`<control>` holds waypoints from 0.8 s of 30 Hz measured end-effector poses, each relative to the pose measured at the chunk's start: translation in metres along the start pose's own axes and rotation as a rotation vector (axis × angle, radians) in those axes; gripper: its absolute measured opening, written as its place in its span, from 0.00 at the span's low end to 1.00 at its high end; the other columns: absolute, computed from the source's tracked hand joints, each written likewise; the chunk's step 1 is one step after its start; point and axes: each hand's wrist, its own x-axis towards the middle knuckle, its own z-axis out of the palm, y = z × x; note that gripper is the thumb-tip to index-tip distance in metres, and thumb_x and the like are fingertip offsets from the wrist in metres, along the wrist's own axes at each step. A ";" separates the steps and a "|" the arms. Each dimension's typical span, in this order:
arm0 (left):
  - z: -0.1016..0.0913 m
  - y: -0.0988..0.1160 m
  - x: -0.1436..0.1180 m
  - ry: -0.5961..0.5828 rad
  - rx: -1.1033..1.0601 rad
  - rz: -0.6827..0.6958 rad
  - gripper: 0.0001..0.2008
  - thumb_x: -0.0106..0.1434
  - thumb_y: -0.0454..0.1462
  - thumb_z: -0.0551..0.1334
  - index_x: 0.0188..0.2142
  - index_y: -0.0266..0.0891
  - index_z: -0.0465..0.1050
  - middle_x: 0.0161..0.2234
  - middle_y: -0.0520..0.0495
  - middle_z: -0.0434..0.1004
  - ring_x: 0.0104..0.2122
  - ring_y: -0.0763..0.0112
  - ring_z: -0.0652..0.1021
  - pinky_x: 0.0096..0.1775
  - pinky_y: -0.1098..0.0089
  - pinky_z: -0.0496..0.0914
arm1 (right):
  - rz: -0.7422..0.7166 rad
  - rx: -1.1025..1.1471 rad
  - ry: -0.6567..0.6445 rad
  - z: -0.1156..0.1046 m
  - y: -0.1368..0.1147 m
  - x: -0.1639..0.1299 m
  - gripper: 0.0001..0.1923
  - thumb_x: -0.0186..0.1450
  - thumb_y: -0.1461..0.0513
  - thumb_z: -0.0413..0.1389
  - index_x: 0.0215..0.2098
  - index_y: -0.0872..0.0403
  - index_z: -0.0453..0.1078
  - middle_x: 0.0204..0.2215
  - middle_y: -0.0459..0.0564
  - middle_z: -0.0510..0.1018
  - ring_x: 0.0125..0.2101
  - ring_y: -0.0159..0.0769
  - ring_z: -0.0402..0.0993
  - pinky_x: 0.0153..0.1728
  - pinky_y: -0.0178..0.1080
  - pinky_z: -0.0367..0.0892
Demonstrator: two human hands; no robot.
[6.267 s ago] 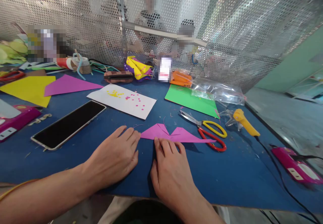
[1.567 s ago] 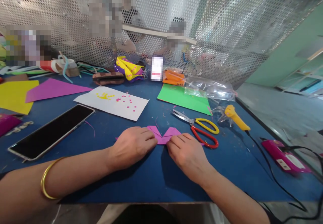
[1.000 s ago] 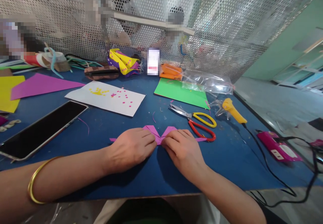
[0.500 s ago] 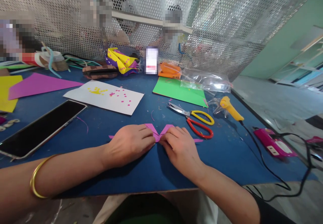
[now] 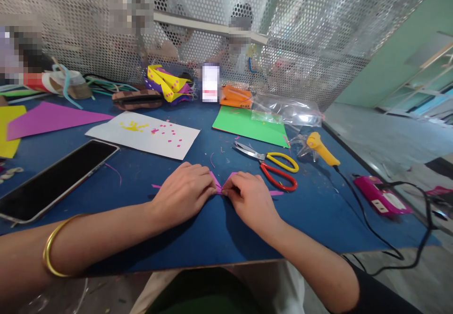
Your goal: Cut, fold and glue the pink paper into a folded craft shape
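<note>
Two bare hands work over a blue table (image 5: 198, 253). The left hand (image 5: 186, 186) and right hand (image 5: 252, 198) have fingers curled closed, pinching a folded pink paper (image 5: 215, 180) between them, its narrow ends showing beyond each hand. Scissors (image 5: 264, 157) with red and yellow handles lie near the right hand. Farther back, a bright upright screen (image 5: 210, 82) is blurred past reading

Perforated metal screen (image 5: 300, 26), green wall (image 5: 396, 45), possibly shelving (image 5: 417, 80)

Scissors (image 5: 262, 157) lie behind the folded paper (image 5: 215, 181), right of the phone (image 5: 60, 178).
</note>
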 end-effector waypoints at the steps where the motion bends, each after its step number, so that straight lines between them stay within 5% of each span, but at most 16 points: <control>1: -0.001 0.000 0.002 -0.040 -0.014 -0.040 0.10 0.69 0.36 0.60 0.30 0.39 0.74 0.30 0.50 0.75 0.33 0.66 0.75 0.36 0.65 0.61 | 0.017 0.003 -0.008 -0.001 -0.001 0.001 0.08 0.63 0.70 0.61 0.30 0.52 0.72 0.31 0.44 0.79 0.37 0.37 0.73 0.38 0.39 0.55; 10: -0.012 -0.002 0.020 -0.225 -0.048 -0.222 0.14 0.66 0.39 0.62 0.24 0.39 0.73 0.27 0.52 0.77 0.29 0.69 0.75 0.32 0.68 0.59 | 0.167 -0.005 -0.062 -0.001 -0.001 0.007 0.13 0.63 0.65 0.65 0.40 0.51 0.64 0.30 0.44 0.81 0.33 0.39 0.75 0.38 0.40 0.56; 24: -0.007 -0.010 0.016 -0.165 0.001 -0.208 0.15 0.64 0.44 0.64 0.25 0.39 0.72 0.26 0.53 0.75 0.28 0.70 0.74 0.32 0.69 0.58 | 0.217 -0.018 -0.052 -0.011 -0.004 0.003 0.10 0.63 0.68 0.62 0.37 0.51 0.65 0.30 0.43 0.81 0.36 0.37 0.77 0.42 0.41 0.59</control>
